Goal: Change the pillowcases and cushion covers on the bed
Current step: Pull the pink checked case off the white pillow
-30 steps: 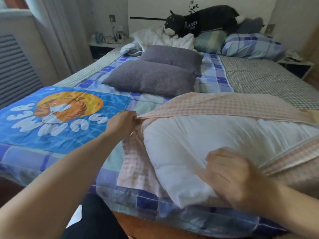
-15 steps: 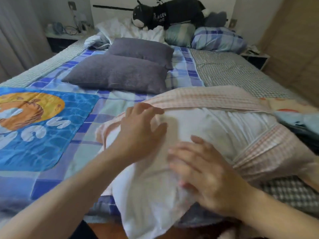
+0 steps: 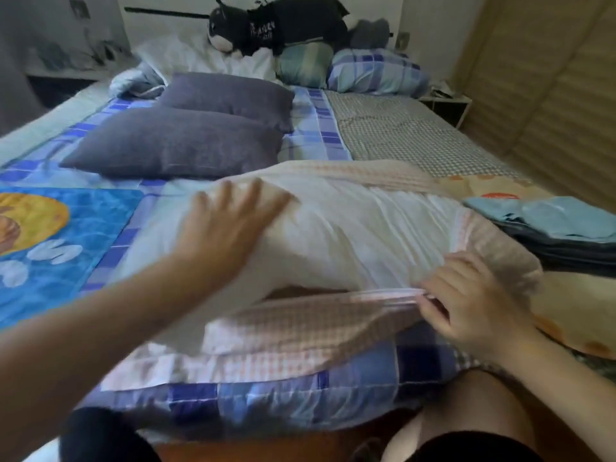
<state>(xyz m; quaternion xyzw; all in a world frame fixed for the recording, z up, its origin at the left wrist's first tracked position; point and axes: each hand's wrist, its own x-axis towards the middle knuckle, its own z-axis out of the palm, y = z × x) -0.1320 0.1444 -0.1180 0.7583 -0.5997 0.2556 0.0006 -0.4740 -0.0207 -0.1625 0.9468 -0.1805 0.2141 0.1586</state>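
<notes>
Crosswise on the bed (image 3: 233, 398) lay the white pillow (image 3: 350, 235), half inside the pink checked pillowcase (image 3: 300, 328); the left hand (image 3: 230, 228) pressed flat-fingered on its bare left end, while the right hand (image 3: 466, 301) pinched the case's open hem at the near edge.

Home bedroom. Wide bed with blue plaid quilt (image 3: 313, 135) fills the frame; two dark grey fabric cushions (image 3: 186, 141) centre left, black-and-white plush cat (image 3: 273, 28) on pillows at top centre, white bedside table (image 3: 448, 106) upper right, beige panelled wardrobe doors (image 3: 553, 95) far right.
</notes>
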